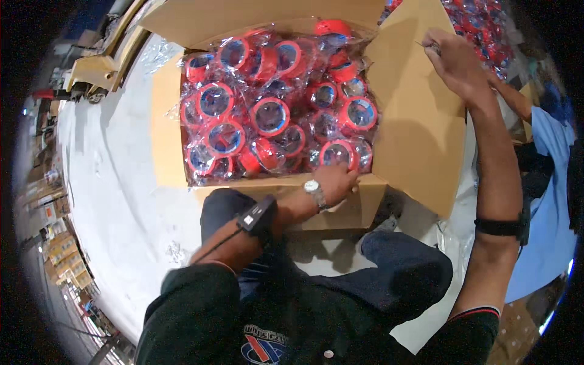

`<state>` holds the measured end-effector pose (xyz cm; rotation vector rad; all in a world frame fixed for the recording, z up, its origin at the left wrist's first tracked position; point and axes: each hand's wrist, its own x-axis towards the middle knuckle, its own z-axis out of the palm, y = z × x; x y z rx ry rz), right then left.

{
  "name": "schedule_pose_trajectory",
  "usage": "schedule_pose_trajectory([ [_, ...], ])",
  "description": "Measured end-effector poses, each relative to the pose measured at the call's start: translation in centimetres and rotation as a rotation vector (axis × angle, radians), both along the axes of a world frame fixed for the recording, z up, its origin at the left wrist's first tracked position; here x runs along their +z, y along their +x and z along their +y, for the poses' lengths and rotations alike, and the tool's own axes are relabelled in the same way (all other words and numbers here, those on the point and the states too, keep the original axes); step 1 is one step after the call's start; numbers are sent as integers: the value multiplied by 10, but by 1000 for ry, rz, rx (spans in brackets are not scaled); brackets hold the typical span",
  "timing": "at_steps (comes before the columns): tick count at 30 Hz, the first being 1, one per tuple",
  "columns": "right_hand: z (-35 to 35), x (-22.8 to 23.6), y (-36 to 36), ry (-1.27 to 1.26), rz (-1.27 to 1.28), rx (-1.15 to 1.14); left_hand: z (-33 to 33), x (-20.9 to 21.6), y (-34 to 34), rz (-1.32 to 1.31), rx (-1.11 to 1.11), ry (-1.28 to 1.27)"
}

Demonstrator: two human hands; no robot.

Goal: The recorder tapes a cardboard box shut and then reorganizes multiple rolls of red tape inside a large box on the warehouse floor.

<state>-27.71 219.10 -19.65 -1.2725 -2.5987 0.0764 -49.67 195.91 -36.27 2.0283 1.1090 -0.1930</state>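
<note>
A cardboard box [292,204] stands before my knees, its flaps folded outward. Inside lie several red tape rolls [270,117] with blue inner rings, covered in crinkled clear plastic wrap. My left hand [336,184], wearing a wristwatch [312,186], is closed on the box's near edge, its fingertips beside a tape roll [338,153]. Raised over the outer part of the right flap [409,97], my right hand [453,64] is closed in a fist. A thin pointed tip and a bit of metal stick out of it; the fingers hide the rest, so its kind is unclear.
More wrapped red rolls [480,30] are heaped beyond the box at the far right. Close by on the right is another person in a light blue garment [535,237]. A yellow metal frame [94,73] stands at the far left, by the white floor covering [115,182].
</note>
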Motion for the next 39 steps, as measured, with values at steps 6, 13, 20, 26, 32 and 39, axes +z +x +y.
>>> schedule_pose_trajectory([
  [6, -19, -7, -8, 0, -5, -198, -28, -15, -19, -9, 258, 172],
  [13, -10, -21, -11, -47, 29, -282, -23, -20, -33, -229, 107, 270],
  [20, -16, -17, -27, 20, 113, -80, 27, -38, -67, -68, 573, -32],
  [26, -17, -18, -2, 77, 216, 48, 24, -30, 29, 46, 465, -63],
  [32, -21, -6, -8, -23, 98, -73, -15, -8, -42, -22, 329, 68],
  [39, -11, -10, -13, -39, 88, -36, -24, -9, -92, 47, -27, 98],
])
